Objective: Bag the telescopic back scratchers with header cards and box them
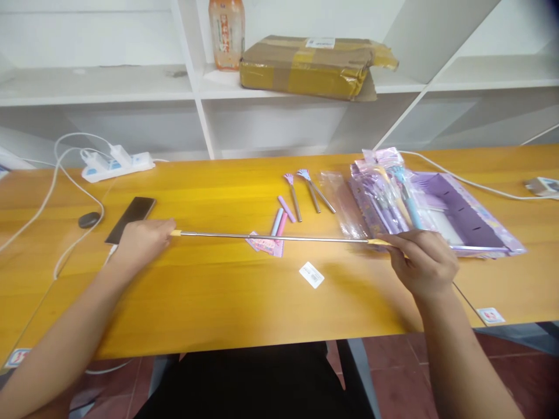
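A thin metal telescopic rod (pixel 271 237) with yellow ends stretches level across the view above the table. My left hand (pixel 146 241) is closed on its left yellow end, near a dark phone (pixel 131 218). At the right yellow end, my right hand (pixel 421 259) pinches the rod between thumb and fingers. Behind the rod lie a purple hand-shaped head on a metal stem (pixel 293 196), two blue-headed stems (pixel 315 192), coloured tubes (pixel 286 208) and printed cards (pixel 263 242). A white label (pixel 311 274) lies in front of it.
On the right, a purple box (pixel 476 224) stands beside plastic-wrapped items (pixel 384 195). A power strip (pixel 117 167) with white cables and a black round object (pixel 89 220) are at the left. Shelves behind hold a taped carton (pixel 305 67) and an orange bottle (pixel 226 35).
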`<state>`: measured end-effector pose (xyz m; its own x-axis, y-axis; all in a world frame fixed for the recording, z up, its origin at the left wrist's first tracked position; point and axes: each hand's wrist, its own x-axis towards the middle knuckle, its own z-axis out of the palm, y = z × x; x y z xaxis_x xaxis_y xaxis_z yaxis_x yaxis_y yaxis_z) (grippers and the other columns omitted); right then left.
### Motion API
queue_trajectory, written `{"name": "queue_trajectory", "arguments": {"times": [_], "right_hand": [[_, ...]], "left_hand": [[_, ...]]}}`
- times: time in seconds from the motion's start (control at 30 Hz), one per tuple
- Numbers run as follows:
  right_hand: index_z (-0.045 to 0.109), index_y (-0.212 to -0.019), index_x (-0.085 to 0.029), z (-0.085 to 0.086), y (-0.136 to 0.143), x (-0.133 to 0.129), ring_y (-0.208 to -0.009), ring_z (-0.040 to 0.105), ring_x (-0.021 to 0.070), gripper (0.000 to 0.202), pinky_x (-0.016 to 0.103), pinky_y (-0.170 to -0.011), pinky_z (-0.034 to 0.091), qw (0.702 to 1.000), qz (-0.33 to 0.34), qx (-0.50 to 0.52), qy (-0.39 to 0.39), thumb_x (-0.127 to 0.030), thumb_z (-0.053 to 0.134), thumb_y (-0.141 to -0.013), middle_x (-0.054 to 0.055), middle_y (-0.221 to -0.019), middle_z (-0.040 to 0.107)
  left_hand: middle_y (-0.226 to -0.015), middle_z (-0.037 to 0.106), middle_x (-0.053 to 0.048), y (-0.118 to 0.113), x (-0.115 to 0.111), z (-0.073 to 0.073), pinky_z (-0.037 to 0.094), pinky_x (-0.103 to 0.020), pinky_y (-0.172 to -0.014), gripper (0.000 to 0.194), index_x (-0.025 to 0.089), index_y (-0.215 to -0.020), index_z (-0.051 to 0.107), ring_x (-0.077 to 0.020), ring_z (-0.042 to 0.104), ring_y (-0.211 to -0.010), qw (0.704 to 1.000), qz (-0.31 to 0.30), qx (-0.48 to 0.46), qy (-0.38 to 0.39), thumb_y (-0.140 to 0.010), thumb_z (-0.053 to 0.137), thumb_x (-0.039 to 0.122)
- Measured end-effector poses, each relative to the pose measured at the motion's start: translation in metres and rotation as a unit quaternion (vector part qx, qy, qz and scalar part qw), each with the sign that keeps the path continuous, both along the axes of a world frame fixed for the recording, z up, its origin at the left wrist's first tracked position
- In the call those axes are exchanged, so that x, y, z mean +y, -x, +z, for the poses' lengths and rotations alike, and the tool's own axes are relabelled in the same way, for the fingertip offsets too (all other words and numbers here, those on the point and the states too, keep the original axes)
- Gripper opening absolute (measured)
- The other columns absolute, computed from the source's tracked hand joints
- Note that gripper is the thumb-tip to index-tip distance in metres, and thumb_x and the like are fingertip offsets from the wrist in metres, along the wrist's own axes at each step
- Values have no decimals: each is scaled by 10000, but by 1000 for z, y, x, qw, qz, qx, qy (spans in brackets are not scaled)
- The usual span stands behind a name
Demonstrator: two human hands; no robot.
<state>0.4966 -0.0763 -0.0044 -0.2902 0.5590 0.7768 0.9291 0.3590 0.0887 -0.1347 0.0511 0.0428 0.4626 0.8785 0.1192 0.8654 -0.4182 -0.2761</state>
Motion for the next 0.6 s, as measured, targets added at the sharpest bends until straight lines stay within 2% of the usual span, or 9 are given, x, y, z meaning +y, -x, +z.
{"name": "queue_trajectory", "arguments": {"times": [0.2, 0.37, 0.5, 0.6], "right_hand": [[835, -996, -272, 2, 3, 6, -709, 710, 187, 130, 327, -716, 551, 999, -9, 5, 35, -175, 750, -978, 42, -785, 762], [810, -1057, -241, 15, 14, 9, -758, 683, 183, 133, 315, -763, 537, 999, 28, -32, 34, -139, 744, -1003, 45, -823, 767], [781, -1112, -226, 25, 41, 14, -784, 670, 195, 155, 342, -764, 510, 995, 80, -42, 46, -118, 713, -1024, 40, -844, 746], [747, -1185, -209, 29, 73, 23, -796, 654, 202, 215, 358, -744, 473, 990, 129, -38, 39, -83, 719, -1013, 45, -879, 738]], "left_hand": [[-771, 722, -77, -11, -1, -3, 274, -329, -627, 165, 213, -807, 636, -248, 670, -742, 998, 45, -9, 39, -923, 526, 175], [-826, 770, -95, -23, -5, -4, 324, -319, -640, 192, 208, -866, 695, -257, 712, -765, 993, 58, 20, 100, -975, 540, 238], [-886, 804, -124, -43, -9, 4, 393, -343, -662, 271, 204, -950, 750, -312, 769, -846, 989, 56, 55, 127, -996, 483, 223], [-920, 816, -156, -72, -17, 13, 459, -377, -707, 301, 195, -1020, 780, -356, 791, -888, 985, 58, 49, 157, -1017, 482, 234]]}}
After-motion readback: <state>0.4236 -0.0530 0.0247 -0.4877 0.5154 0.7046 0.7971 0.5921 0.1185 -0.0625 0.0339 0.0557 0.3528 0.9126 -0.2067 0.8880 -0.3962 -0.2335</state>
